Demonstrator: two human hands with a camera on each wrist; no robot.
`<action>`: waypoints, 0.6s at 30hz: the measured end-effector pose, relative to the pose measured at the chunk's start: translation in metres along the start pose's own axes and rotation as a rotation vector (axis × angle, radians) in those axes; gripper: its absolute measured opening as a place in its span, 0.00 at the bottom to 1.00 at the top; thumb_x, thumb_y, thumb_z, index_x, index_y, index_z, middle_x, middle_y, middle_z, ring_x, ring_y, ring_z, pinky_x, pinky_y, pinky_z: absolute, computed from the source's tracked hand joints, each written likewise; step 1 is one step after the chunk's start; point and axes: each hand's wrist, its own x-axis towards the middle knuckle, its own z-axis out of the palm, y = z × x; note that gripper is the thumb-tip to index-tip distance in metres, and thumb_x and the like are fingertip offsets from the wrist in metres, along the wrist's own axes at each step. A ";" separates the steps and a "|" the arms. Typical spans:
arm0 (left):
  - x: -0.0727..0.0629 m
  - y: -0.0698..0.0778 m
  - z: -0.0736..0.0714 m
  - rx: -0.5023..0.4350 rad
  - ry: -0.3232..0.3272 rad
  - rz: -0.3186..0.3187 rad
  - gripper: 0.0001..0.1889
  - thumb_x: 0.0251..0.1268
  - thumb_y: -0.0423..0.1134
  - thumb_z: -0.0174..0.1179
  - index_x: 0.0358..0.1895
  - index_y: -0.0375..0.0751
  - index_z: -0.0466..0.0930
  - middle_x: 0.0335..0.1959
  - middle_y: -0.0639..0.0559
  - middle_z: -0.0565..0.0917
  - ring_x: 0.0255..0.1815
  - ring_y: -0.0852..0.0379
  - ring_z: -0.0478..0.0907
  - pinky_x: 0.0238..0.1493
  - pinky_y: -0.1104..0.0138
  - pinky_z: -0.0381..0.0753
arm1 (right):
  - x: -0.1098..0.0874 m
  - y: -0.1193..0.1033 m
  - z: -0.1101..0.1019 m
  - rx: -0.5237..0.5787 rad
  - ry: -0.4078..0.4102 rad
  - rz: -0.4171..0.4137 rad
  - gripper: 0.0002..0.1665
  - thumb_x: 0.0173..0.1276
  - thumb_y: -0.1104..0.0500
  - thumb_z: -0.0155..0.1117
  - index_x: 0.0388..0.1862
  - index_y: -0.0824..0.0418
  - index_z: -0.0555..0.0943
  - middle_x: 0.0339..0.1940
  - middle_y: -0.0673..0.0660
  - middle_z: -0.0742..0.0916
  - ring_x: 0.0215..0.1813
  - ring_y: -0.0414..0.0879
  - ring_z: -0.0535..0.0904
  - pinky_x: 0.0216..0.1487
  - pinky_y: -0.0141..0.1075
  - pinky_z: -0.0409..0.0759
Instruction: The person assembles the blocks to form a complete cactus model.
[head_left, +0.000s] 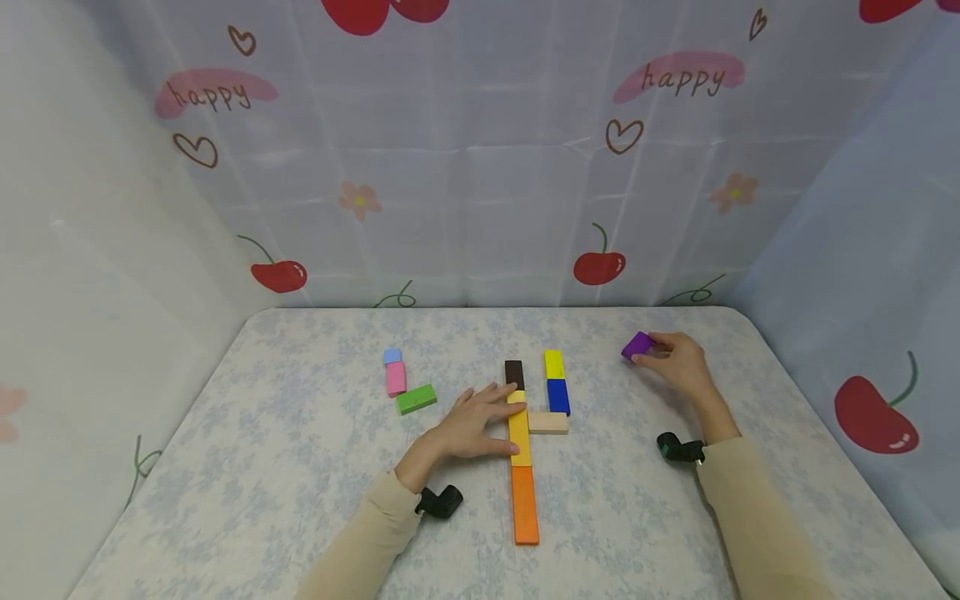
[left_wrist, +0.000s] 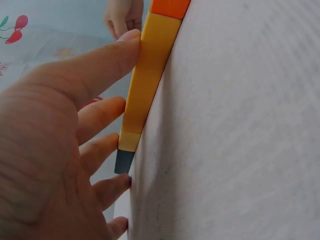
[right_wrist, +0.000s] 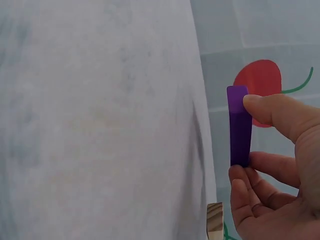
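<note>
My right hand [head_left: 681,363] pinches a purple block [head_left: 637,345] between thumb and fingers, held over the table's right side. In the right wrist view the purple block [right_wrist: 240,127] stands upright between thumb and fingertips. Fairly straight, the fingers of my left hand [head_left: 471,425] touch a row of blocks laid end to end. In that row a dark block [head_left: 513,372] lies at the far end, yellow blocks [head_left: 521,437] in the middle and an orange block [head_left: 525,507] nearest me. The left thumb and fingertips partly cover the yellow section.
Right of the row lie a pale wooden block [head_left: 548,423], a blue block [head_left: 558,397] and a bright yellow block [head_left: 553,364]. Left of it are a light blue block [head_left: 392,356], a pink block [head_left: 396,379] and a green block [head_left: 417,399]. A printed curtain [head_left: 465,167] hangs behind the table.
</note>
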 end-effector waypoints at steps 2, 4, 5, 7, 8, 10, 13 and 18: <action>0.000 0.000 0.000 -0.001 -0.001 0.002 0.35 0.62 0.59 0.63 0.72 0.54 0.67 0.80 0.53 0.54 0.81 0.44 0.44 0.76 0.40 0.40 | 0.005 -0.004 0.003 0.006 -0.009 -0.014 0.42 0.66 0.50 0.68 0.69 0.75 0.67 0.60 0.74 0.74 0.60 0.69 0.76 0.58 0.57 0.77; 0.000 0.000 0.000 -0.002 -0.001 0.005 0.35 0.62 0.59 0.63 0.72 0.54 0.68 0.80 0.52 0.54 0.81 0.44 0.45 0.76 0.40 0.40 | 0.010 -0.007 0.006 0.003 -0.019 -0.032 0.41 0.66 0.51 0.68 0.69 0.74 0.67 0.60 0.73 0.74 0.59 0.69 0.76 0.58 0.57 0.77; 0.000 0.000 0.000 -0.002 -0.001 0.007 0.35 0.62 0.59 0.63 0.72 0.54 0.68 0.80 0.52 0.54 0.81 0.44 0.45 0.75 0.40 0.40 | 0.012 -0.009 0.008 0.003 -0.025 -0.041 0.41 0.66 0.51 0.69 0.69 0.73 0.67 0.60 0.73 0.74 0.59 0.69 0.76 0.58 0.57 0.77; 0.000 0.000 0.000 -0.002 0.000 0.009 0.35 0.62 0.59 0.63 0.72 0.54 0.68 0.80 0.52 0.54 0.81 0.44 0.45 0.75 0.39 0.40 | 0.017 -0.015 0.013 0.006 -0.032 -0.068 0.40 0.65 0.52 0.69 0.69 0.72 0.68 0.59 0.72 0.75 0.59 0.68 0.76 0.58 0.57 0.77; 0.000 0.000 0.000 -0.003 0.000 0.008 0.35 0.62 0.59 0.63 0.72 0.54 0.68 0.80 0.52 0.54 0.81 0.43 0.45 0.75 0.39 0.40 | 0.019 -0.018 0.015 0.007 -0.035 -0.079 0.40 0.65 0.52 0.70 0.69 0.72 0.69 0.59 0.71 0.75 0.60 0.67 0.76 0.58 0.56 0.77; -0.001 0.000 -0.001 -0.004 0.000 0.005 0.35 0.62 0.59 0.63 0.72 0.54 0.68 0.80 0.52 0.54 0.81 0.44 0.45 0.76 0.40 0.40 | 0.023 -0.026 0.020 0.017 -0.044 -0.099 0.39 0.64 0.53 0.70 0.68 0.71 0.70 0.59 0.70 0.76 0.60 0.65 0.76 0.59 0.56 0.77; 0.000 0.001 -0.001 -0.005 0.004 0.000 0.36 0.61 0.58 0.64 0.72 0.53 0.68 0.80 0.51 0.54 0.81 0.43 0.45 0.75 0.39 0.40 | 0.028 -0.042 0.027 0.043 -0.061 -0.126 0.38 0.63 0.55 0.71 0.68 0.70 0.71 0.59 0.68 0.76 0.61 0.64 0.74 0.62 0.55 0.75; 0.000 0.002 -0.001 -0.011 0.005 -0.008 0.36 0.60 0.58 0.65 0.71 0.53 0.69 0.79 0.52 0.55 0.81 0.43 0.45 0.75 0.39 0.40 | 0.035 -0.065 0.037 0.062 -0.095 -0.193 0.37 0.62 0.57 0.72 0.68 0.70 0.72 0.59 0.68 0.76 0.61 0.64 0.74 0.62 0.55 0.75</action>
